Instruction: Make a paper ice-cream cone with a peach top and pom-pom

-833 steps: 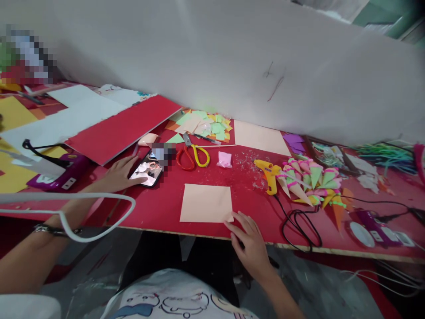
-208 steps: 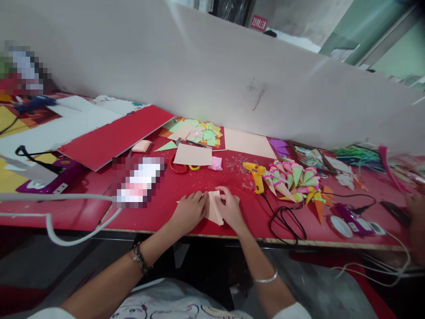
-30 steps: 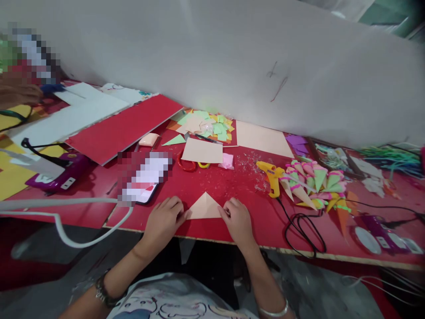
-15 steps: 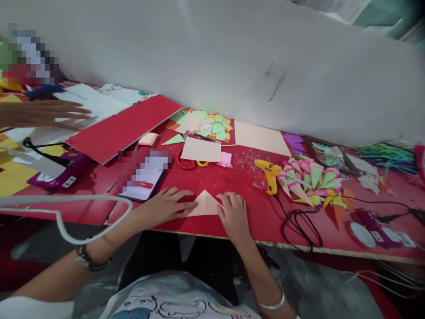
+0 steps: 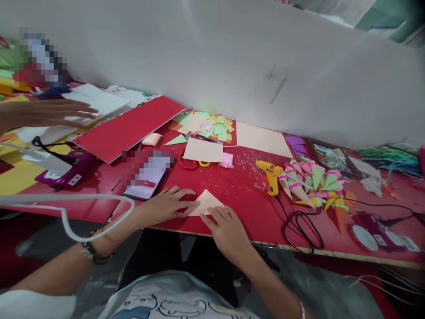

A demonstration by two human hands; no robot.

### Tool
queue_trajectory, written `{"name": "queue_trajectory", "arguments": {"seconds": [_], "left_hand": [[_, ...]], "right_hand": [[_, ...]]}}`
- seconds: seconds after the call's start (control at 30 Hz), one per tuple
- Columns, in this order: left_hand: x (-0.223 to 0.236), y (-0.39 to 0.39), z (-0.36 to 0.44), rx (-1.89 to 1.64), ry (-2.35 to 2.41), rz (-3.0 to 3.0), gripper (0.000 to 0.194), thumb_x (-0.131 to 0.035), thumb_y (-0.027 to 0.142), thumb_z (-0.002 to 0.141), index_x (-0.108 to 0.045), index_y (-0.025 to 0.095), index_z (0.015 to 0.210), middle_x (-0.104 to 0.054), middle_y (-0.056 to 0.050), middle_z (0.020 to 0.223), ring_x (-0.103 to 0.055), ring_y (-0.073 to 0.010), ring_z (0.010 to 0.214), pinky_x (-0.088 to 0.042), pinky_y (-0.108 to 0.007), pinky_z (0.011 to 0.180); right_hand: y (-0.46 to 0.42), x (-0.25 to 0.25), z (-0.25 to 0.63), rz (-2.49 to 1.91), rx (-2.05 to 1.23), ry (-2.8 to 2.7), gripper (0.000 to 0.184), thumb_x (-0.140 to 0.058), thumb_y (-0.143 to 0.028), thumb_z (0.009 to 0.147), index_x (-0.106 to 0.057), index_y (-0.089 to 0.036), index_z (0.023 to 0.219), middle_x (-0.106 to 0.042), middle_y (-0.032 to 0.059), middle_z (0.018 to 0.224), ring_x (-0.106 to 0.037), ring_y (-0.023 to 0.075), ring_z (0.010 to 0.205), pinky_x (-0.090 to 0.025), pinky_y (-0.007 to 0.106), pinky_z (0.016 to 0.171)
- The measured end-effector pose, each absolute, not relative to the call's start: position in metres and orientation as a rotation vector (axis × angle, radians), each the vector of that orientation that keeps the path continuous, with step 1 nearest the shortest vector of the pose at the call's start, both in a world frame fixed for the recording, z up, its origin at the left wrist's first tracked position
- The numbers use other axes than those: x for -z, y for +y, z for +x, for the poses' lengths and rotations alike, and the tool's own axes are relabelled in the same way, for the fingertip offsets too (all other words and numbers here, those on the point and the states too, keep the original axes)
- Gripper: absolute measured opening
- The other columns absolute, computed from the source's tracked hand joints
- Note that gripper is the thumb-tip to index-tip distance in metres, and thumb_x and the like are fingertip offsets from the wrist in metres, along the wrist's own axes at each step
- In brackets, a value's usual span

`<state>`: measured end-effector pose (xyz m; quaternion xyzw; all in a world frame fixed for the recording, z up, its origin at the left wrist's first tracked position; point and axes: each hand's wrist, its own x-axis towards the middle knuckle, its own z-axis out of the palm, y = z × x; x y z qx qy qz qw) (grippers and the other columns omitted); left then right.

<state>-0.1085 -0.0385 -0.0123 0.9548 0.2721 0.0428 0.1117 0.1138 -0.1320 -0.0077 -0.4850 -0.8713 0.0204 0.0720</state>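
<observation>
A folded, peach-coloured paper triangle point(image 5: 206, 201) lies flat near the table's front edge, its point facing away from me. At its left corner rest the outstretched fingers of my left hand point(image 5: 171, 204). My right hand point(image 5: 229, 226) lies over its right side and lower edge, fingers extended on the paper and covering that corner. Both hands are open, pressing rather than gripping. Just beyond is a peach paper sheet point(image 5: 203, 150), partly covering red-handled scissors point(image 5: 186, 163). A phone point(image 5: 149, 177) lies left of the triangle.
A yellow glue gun point(image 5: 270, 175) with a looped black cord lies to the right, beside several small paper cones point(image 5: 314, 177). Cut paper pieces point(image 5: 209, 125) are heaped at the back. Another person's hand point(image 5: 49, 113) reaches over white sheets on the left. A white cable point(image 5: 129, 208) loops at left front.
My right hand has moved left from the triangle's right edge onto the paper and its lower edge. My left hand stays at the left corner. The camera view has shifted slightly.
</observation>
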Motion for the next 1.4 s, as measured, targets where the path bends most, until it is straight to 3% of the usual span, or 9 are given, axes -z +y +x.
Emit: {"name": "queue_trajectory", "arguments": {"seconds": [0.37, 0.47, 0.57, 0.7, 0.8, 0.9, 1.03, 1.27, 1.4], "left_hand": [[0.002, -0.038, -0.106, 0.005, 0.737, 2.863, 0.035, -0.046, 0.028, 0.083, -0.046, 0.033, 0.118, -0.041, -0.001, 0.129, -0.043, -0.0193, 0.105, -0.030, -0.031, 0.089], [-0.006, -0.034, -0.109, 0.019, 0.708, 2.870, 0.042, -0.048, 0.030, 0.082, -0.040, 0.032, 0.123, -0.041, -0.002, 0.130, -0.042, -0.0197, 0.108, -0.029, -0.032, 0.090], [-0.010, -0.017, -0.125, -0.095, 0.913, 2.887, 0.050, -0.045, 0.039, 0.082, -0.030, 0.032, 0.129, -0.042, -0.003, 0.129, -0.040, -0.0211, 0.112, -0.027, -0.035, 0.093], [-0.004, 0.017, -0.159, -0.390, 1.481, 2.870, 0.042, -0.034, 0.035, 0.087, -0.035, 0.023, 0.128, -0.048, -0.009, 0.123, -0.041, -0.0245, 0.111, -0.024, -0.041, 0.094], [-0.006, 0.027, -0.169, -0.346, 1.498, 2.853, 0.041, -0.030, 0.033, 0.088, -0.035, 0.025, 0.127, -0.054, -0.007, 0.116, -0.045, -0.0228, 0.107, -0.022, -0.042, 0.095], [-0.018, 0.009, -0.153, -0.487, 1.547, 2.813, 0.042, -0.029, 0.036, 0.088, -0.035, 0.022, 0.127, -0.047, -0.008, 0.124, -0.040, -0.0242, 0.113, -0.024, -0.042, 0.094], [-0.019, -0.049, -0.107, -0.285, 0.935, 2.912, 0.041, -0.033, 0.035, 0.087, -0.037, 0.024, 0.126, -0.048, -0.004, 0.124, -0.041, -0.0190, 0.113, -0.028, -0.034, 0.095], [0.015, -0.102, -0.067, -0.235, 0.971, 2.891, 0.053, -0.045, 0.042, 0.081, -0.034, 0.019, 0.128, -0.045, -0.007, 0.125, -0.040, -0.0219, 0.113, -0.029, -0.035, 0.095], [0.014, -0.098, -0.072, -0.246, 0.938, 2.907, 0.054, -0.046, 0.045, 0.080, -0.035, 0.022, 0.127, -0.047, -0.005, 0.124, -0.041, -0.0202, 0.111, -0.029, -0.035, 0.096]], "right_hand": [[-0.153, 0.004, 0.153, -1.841, -0.062, -2.490, 0.046, -0.041, -0.006, 0.076, -0.049, -0.018, 0.119, -0.051, 0.0038, 0.123, -0.045, 0.0234, 0.111, -0.037, 0.037, 0.088], [-0.157, 0.006, 0.148, -1.851, -0.050, -2.442, 0.042, -0.039, -0.010, 0.079, -0.048, -0.015, 0.120, -0.050, 0.0051, 0.125, -0.046, 0.0225, 0.111, -0.039, 0.036, 0.087], [-0.158, 0.008, 0.144, -1.863, -0.040, -2.384, 0.039, -0.037, -0.014, 0.082, -0.049, -0.015, 0.119, -0.051, 0.0051, 0.124, -0.046, 0.0217, 0.110, -0.039, 0.035, 0.087], [-0.161, 0.009, 0.142, -1.911, -0.046, -2.312, 0.038, -0.038, -0.016, 0.082, -0.049, -0.015, 0.118, -0.052, 0.0058, 0.123, -0.046, 0.0217, 0.110, -0.039, 0.035, 0.088], [-0.161, 0.008, 0.140, -1.927, -0.038, -2.289, 0.037, -0.038, -0.018, 0.082, -0.050, -0.015, 0.117, -0.051, 0.0065, 0.123, -0.045, 0.0220, 0.112, -0.038, 0.035, 0.089], [-0.158, 0.007, 0.138, -1.896, -0.016, -2.301, 0.035, -0.038, -0.018, 0.083, -0.053, -0.013, 0.114, -0.049, 0.0075, 0.124, -0.042, 0.0216, 0.115, -0.036, 0.035, 0.092], [-0.151, 0.004, 0.134, -1.872, 0.004, -2.336, 0.034, -0.038, -0.016, 0.083, -0.053, -0.011, 0.113, -0.054, 0.0098, 0.118, -0.044, 0.0207, 0.111, -0.031, 0.037, 0.096], [-0.145, 0.003, 0.126, -1.835, 0.130, -2.467, 0.043, -0.044, -0.015, 0.081, -0.045, -0.029, 0.121, -0.054, 0.0060, 0.113, -0.044, 0.0249, 0.104, -0.024, 0.048, 0.096], [-0.145, 0.005, 0.125, -1.802, 0.078, -2.514, 0.045, -0.042, -0.015, 0.082, -0.041, -0.031, 0.124, -0.051, 0.0054, 0.118, -0.043, 0.0244, 0.104, -0.032, 0.041, 0.091]]}}
